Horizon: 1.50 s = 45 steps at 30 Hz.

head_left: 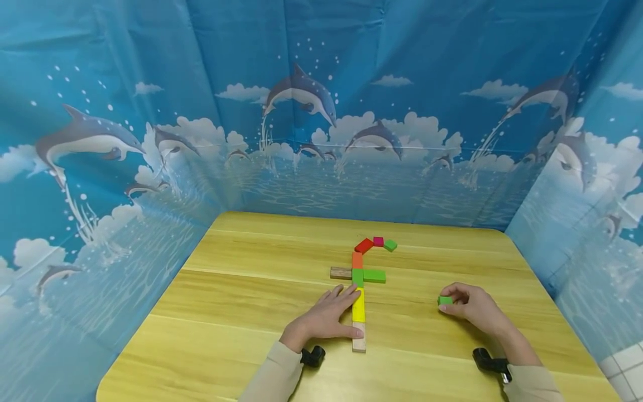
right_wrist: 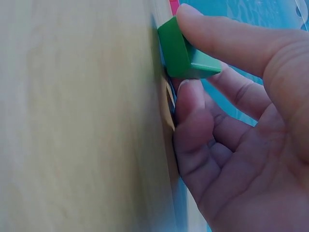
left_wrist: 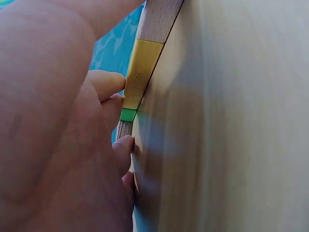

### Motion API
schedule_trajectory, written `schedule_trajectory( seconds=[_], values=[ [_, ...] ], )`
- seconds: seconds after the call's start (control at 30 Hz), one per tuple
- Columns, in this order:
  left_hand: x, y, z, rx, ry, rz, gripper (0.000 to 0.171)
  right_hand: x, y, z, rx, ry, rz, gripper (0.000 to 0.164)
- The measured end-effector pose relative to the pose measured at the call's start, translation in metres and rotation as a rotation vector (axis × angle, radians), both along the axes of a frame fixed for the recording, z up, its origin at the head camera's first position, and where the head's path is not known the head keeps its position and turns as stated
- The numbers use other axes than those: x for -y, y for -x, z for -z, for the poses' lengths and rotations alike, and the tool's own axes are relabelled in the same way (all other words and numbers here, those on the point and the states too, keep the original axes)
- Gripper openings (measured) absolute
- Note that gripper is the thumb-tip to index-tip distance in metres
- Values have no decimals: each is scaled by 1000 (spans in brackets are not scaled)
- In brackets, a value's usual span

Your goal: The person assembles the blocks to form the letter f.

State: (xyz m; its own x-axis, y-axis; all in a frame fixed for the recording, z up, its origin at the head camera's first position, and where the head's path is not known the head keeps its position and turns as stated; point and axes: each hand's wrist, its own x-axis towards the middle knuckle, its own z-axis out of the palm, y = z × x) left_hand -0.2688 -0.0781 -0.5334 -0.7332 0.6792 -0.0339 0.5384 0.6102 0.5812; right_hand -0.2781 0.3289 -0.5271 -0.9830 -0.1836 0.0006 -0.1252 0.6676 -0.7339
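Observation:
My left hand (head_left: pixel 329 315) rests with fingers spread along a row of wooden blocks, its index finger at the yellow block (head_left: pixel 359 308) and its thumb on the pale wood block (head_left: pixel 359 344). Above these, the row runs through a green block (head_left: pixel 357 277), an orange block (head_left: pixel 357 260), a tilted red block (head_left: pixel 364 245), a magenta block (head_left: pixel 378 241) and a green end block (head_left: pixel 390 245). A brown block (head_left: pixel 341 273) and a long green block (head_left: pixel 375 276) lie either side. Off to the right, my right hand (head_left: pixel 477 310) pinches a small green block (right_wrist: pixel 176 50) between thumb and fingers.
The blocks lie on a yellow wood-grain table (head_left: pixel 241 290) with rounded corners. A blue curtain (head_left: pixel 422 190) printed with dolphins encloses its far side and flanks. Each wrist wears a small black camera, such as the left wrist camera (head_left: pixel 314 357).

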Motion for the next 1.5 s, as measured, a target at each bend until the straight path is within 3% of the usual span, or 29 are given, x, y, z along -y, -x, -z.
schedule_trajectory(
  seconds=[0.13,0.5,0.7,1.5],
  values=[
    [0,0,3,-12,0,7,93,0,0,0,21,20,10,40],
    [8,-5,4,0,-1,13,93,14,-7,8,114,226,-6,44],
    [8,-5,2,8,-13,25,92,22,-7,9,126,282,51,45],
    [3,3,4,-4,-9,17,93,47,32,0,59,258,121,41]
  ],
)
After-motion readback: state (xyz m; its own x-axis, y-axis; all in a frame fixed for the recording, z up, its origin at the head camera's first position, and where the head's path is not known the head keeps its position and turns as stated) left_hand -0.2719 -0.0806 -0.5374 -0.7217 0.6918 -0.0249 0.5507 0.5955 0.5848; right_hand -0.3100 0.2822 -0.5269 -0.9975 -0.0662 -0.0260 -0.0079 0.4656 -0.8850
